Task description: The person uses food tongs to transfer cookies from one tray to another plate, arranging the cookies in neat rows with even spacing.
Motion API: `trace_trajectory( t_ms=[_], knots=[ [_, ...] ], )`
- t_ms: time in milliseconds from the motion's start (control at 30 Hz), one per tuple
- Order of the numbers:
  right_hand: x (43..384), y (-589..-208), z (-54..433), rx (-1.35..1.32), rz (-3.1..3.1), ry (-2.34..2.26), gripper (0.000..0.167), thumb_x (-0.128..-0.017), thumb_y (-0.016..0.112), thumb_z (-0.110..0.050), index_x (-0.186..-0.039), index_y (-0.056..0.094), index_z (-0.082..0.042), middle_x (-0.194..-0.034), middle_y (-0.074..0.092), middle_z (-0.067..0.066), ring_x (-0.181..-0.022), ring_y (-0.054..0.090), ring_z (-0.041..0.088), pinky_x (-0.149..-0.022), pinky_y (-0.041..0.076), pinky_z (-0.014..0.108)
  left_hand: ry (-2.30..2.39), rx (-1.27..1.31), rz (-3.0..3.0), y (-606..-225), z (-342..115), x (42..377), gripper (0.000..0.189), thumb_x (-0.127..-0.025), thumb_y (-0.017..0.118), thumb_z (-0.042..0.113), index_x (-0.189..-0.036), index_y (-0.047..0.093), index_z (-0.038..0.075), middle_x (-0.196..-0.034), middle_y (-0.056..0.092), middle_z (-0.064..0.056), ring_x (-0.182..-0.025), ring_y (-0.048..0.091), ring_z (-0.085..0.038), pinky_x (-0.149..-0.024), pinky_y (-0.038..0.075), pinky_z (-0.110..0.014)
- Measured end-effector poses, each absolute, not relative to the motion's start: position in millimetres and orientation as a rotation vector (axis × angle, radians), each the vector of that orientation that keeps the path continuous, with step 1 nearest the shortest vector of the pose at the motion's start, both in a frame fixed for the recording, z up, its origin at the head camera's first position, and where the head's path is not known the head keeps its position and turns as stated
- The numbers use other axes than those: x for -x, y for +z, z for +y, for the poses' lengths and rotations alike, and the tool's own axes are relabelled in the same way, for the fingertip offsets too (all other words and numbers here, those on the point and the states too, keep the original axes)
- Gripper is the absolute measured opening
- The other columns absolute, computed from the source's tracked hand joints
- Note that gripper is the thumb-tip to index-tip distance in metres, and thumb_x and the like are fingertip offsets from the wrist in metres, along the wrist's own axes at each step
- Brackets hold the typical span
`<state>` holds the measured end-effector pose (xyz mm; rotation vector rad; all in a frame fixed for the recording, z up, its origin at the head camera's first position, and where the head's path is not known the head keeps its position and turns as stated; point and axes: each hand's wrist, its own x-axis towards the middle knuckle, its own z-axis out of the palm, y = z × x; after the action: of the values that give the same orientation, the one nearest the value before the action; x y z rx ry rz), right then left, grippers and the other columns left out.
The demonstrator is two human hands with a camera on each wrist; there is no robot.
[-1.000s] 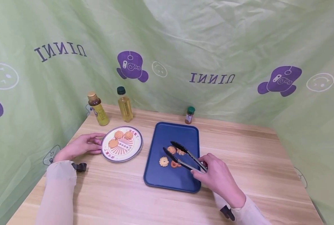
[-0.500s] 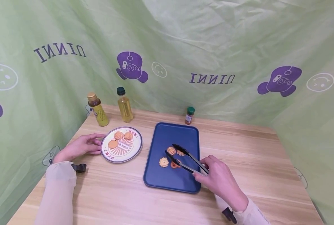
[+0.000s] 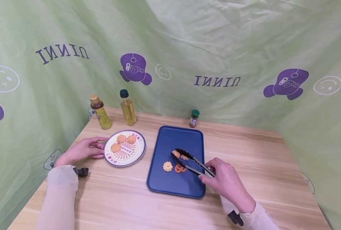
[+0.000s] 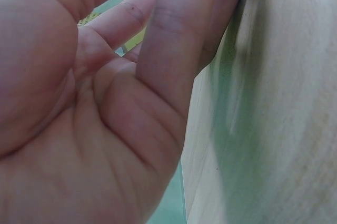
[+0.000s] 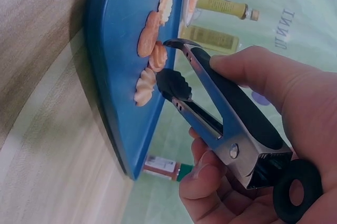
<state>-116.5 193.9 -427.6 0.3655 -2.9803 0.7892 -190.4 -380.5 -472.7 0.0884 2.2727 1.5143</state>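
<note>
My right hand [image 3: 226, 179] holds black-tipped metal tongs [image 5: 231, 124], thumb on one arm and fingers around the other. The tongs' spread tips are over the blue tray [image 3: 170, 185], close around a swirl cookie [image 5: 158, 57]. Beside it lies a ridged cookie [image 5: 145, 87]. Nearer the front are pretzel-shaped cookies [image 3: 179, 168] and a pale scalloped cookie [image 3: 167, 166]. On the left, my left hand [image 3: 82, 150] touches the rim of a patterned white plate [image 3: 136, 155] with loosely bent fingers. Two swirl cookies [image 3: 126, 139] and a round flat cookie [image 3: 116, 147] lie on the plate.
Behind the plate stand a bottle with a tan cap [image 3: 102, 116] and an oil bottle with a dark green cap [image 3: 128, 111]. A small spice jar [image 3: 193, 119] stands behind the tray. Green printed cloth [image 3: 170, 41] hangs around the wooden table [image 3: 116, 201].
My right hand and the tongs have shifted slightly right and toward me, bringing the tips around the swirl cookie. The left hand and plate stay in place.
</note>
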Motion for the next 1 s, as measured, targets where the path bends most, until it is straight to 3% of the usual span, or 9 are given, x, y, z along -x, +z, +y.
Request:
trace_trajectory(
  t_ms=[333,600,1000],
  knots=[
    [118,-427,193,-0.349,-2.987,0.815,0.033,-0.085,0.095,-0.028,-0.109,0.082,-0.009,-0.084,0.063,-0.003,-0.075,0.053,0.013,-0.064,0.043,0.024,1.486,-0.081,2.295,-473,-380,189,0.073,-0.107,0.072,0.002,-0.170,0.036,-0.008,-0.133,0.065,-0.023,-0.106,0.077,-0.007,-0.098,0.072,-0.030],
    [124,-423,187,-0.363,-2.988,0.833,0.035,-0.087,0.094,-0.029,-0.112,0.082,-0.008,-0.084,0.063,-0.002,-0.073,0.053,0.014,-0.061,0.040,0.023,1.486,-0.117,2.306,-472,-380,189,0.076,-0.106,0.073,0.002,-0.169,0.034,-0.010,-0.137,0.065,-0.030,-0.104,0.076,-0.005,-0.097,0.072,-0.029],
    [138,-418,151,-0.453,-2.975,0.896,0.033,-0.087,0.092,-0.027,-0.111,0.082,-0.008,-0.091,0.068,-0.001,-0.080,0.058,0.015,-0.067,0.051,0.026,1.436,-0.115,2.341,-468,-377,187,0.076,-0.106,0.074,0.006,-0.170,0.035,-0.008,-0.138,0.066,-0.029,-0.106,0.076,-0.006,-0.097,0.071,-0.027]
  ],
)
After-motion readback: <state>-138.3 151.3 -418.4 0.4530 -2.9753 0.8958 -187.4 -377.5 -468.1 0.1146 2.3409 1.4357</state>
